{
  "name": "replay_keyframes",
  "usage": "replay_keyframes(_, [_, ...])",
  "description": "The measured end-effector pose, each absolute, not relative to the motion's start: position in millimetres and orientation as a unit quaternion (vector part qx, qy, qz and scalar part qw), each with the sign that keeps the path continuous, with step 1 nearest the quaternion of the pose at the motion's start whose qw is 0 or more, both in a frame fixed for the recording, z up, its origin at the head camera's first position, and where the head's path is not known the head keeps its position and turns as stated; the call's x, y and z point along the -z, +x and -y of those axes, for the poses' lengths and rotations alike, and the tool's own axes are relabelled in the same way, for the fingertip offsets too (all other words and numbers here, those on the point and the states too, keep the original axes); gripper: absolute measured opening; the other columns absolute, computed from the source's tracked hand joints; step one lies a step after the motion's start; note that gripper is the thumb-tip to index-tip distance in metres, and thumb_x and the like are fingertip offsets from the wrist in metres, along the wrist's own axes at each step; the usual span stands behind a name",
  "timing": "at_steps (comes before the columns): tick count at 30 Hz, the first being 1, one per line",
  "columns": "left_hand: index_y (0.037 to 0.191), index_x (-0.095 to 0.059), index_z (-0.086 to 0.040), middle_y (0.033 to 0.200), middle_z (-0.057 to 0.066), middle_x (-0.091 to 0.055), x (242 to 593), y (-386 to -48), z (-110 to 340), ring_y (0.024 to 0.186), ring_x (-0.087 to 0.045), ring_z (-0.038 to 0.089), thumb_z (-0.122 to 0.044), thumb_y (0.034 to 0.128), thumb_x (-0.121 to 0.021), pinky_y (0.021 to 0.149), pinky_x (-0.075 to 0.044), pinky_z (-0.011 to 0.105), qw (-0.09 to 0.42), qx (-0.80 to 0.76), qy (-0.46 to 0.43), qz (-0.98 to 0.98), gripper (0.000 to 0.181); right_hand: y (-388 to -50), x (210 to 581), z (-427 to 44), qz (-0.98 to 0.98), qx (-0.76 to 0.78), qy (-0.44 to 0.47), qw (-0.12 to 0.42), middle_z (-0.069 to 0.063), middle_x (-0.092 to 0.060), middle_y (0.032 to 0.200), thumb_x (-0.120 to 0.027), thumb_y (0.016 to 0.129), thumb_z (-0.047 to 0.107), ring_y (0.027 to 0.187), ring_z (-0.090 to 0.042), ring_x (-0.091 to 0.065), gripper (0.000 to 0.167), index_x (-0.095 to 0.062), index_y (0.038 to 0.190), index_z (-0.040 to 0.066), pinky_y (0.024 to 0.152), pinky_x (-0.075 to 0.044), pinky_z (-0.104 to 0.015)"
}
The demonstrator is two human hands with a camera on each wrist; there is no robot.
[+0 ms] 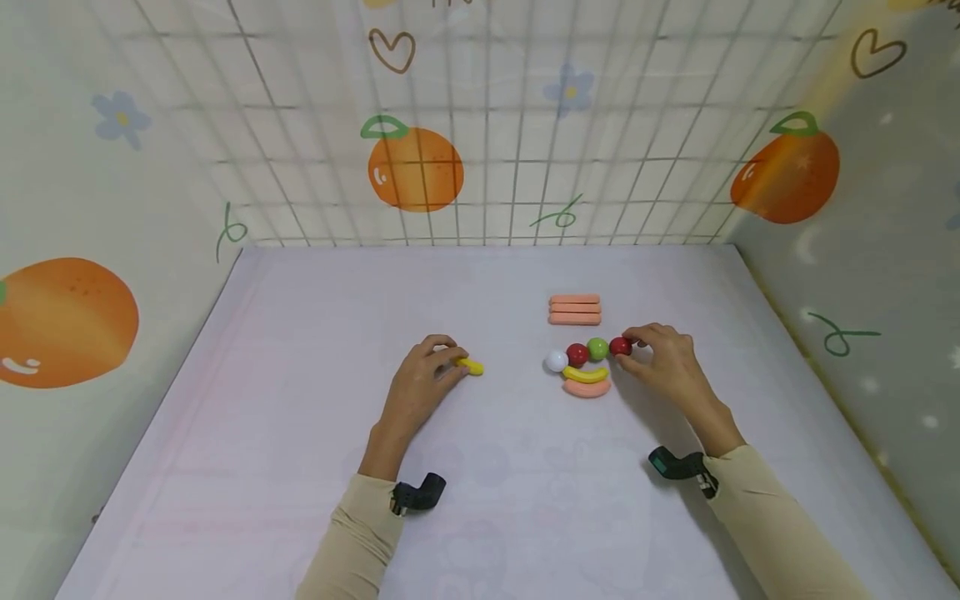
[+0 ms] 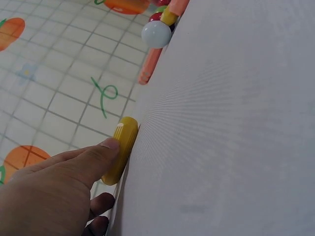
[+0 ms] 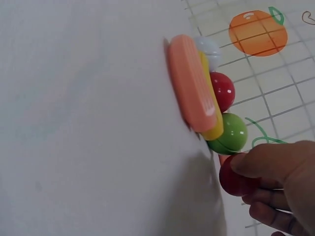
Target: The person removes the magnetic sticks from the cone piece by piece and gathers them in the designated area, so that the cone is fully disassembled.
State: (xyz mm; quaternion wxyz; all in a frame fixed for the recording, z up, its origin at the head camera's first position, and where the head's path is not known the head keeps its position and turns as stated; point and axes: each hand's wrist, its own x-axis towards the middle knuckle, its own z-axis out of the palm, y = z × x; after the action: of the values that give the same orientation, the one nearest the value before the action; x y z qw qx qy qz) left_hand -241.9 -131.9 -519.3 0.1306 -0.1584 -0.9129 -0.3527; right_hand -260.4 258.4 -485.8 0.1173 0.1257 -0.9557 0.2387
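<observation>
My left hand [image 1: 425,377] pinches a short yellow toy piece [image 1: 472,366] between thumb and fingers, low over the table; in the left wrist view the thumb lies across the yellow piece [image 2: 123,147]. On the right, my right hand [image 1: 663,360] pinches a red ball [image 1: 620,346] at the end of a row. Beside it in that row are a green ball [image 1: 597,348], another red ball [image 1: 577,354] and a white ball [image 1: 556,361]. Just below the row lie a curved yellow piece [image 1: 586,376] and a curved pink piece [image 1: 587,389].
Behind the balls, three straight pink sticks [image 1: 575,309] lie side by side on the white table [image 1: 300,500]. A wire grid [image 1: 517,183] covered by a printed curtain stands along the back edge. Curtains with printed oranges hang at both sides.
</observation>
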Motion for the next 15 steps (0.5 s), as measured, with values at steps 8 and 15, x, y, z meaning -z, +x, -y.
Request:
replay_keyframes(8, [0.11, -0.077, -0.017, 0.121, -0.005, -0.06, 519.6, -241.7, 130.9, 0.102, -0.056, 0.017, -0.024, 0.0883, -0.079, 0.084, -0.05, 0.035, 0.137, 0.351, -0.165, 0.912, 0.023, -257.5, 481.0, -258.0, 0.961, -0.232, 0.12, 0.095, -0.02, -0.065, 0.111, -0.081, 0.084, 0.015, 0.104, -0.038, -0.055, 0.04, -0.067, 0.118, -0.002, 0.087, -0.033, -0.056])
replay_keyframes(15, [0.119, -0.073, -0.016, 0.125, -0.004, -0.057, 520.8, -243.5, 135.0, 0.095, -0.057, 0.015, -0.022, 0.09, -0.078, 0.08, -0.05, 0.033, 0.135, 0.357, -0.173, 0.908, 0.03, -245.6, 465.8, -233.9, 0.94, -0.258, 0.171, 0.146, -0.018, -0.066, 0.114, -0.081, 0.085, 0.012, 0.11, -0.037, -0.055, 0.034, -0.069, 0.114, -0.001, 0.088, -0.031, -0.053])
